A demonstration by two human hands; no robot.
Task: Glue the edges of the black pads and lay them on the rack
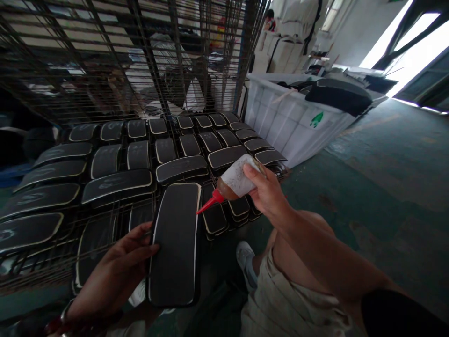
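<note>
My left hand [129,257] grips the left edge of a black rounded-rectangle panel [175,248], thumb on its face. A pale line of glue runs around much of the panel's rim. In my right hand [264,187] is a whitish, stained glue bottle [236,178], tilted down to the left. Its red nozzle tip [206,204] is at the panel's upper right edge; whether it touches cannot be made out. Similar black panels [180,166] with pale outlines lie in rows on a wire rack [136,206] behind the held one.
An upright wire grid [122,51] stands behind the rows. To its right is a large white bin [280,117] with dark pieces [338,96] piled in it. The green floor [389,178] stretches out on the right. A person [270,21] is far back.
</note>
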